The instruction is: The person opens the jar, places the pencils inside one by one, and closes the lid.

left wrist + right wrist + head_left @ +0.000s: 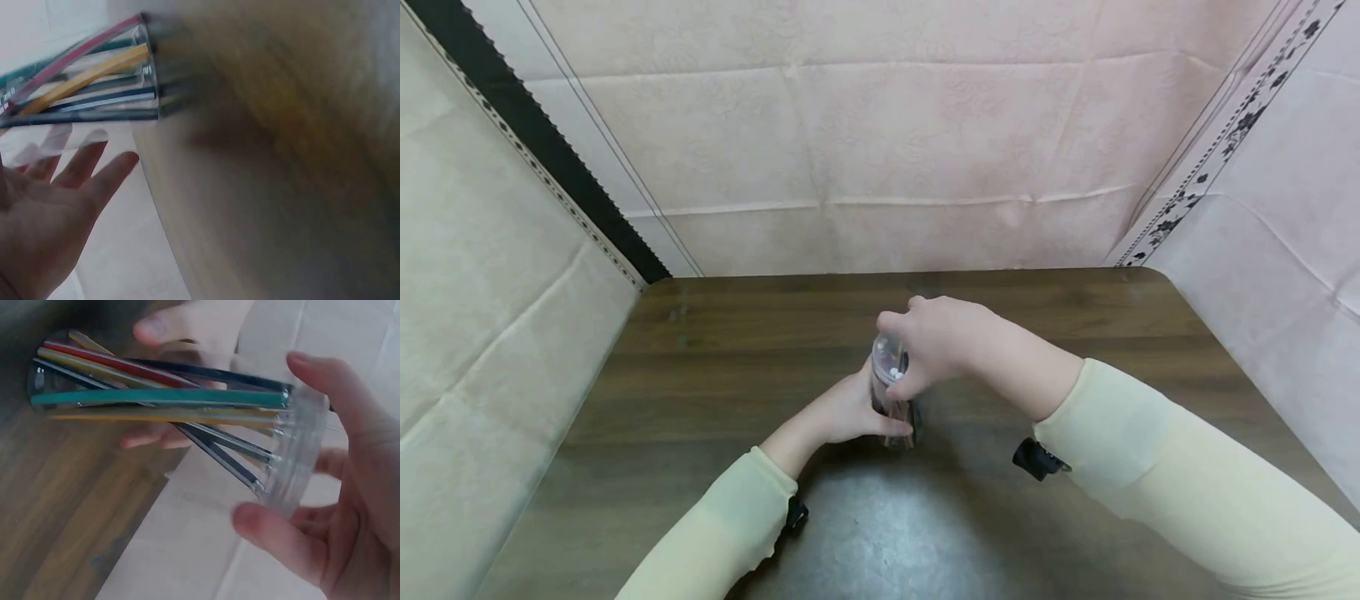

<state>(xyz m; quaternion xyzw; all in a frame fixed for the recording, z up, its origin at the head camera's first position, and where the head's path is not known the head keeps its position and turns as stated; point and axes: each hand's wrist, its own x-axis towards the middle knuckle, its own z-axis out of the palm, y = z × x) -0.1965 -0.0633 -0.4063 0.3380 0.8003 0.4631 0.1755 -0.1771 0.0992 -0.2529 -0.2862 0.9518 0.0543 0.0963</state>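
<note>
A clear cylindrical jar (881, 385) stands near the middle of the table, between both hands. Several pencils (181, 398) in green, yellow, red and dark colours lean inside it. My left hand (848, 410) holds the jar's body, its thumb on one side and fingers on the other. From above, my right hand (946, 337) grips the transparent lid (299, 453), thumb and fingers round its rim. In the right wrist view the lid is on the jar. The left wrist view shows the pencils' lower ends (147, 65) at the jar's bottom.
The wooden table (700, 400) has rounded far corners. Pale cloth (880, 167) hangs behind it, and cloth with patterned borders (1247, 125) covers the sides. Black straps (1037, 458) sit at the wrists, below light yellow sleeves.
</note>
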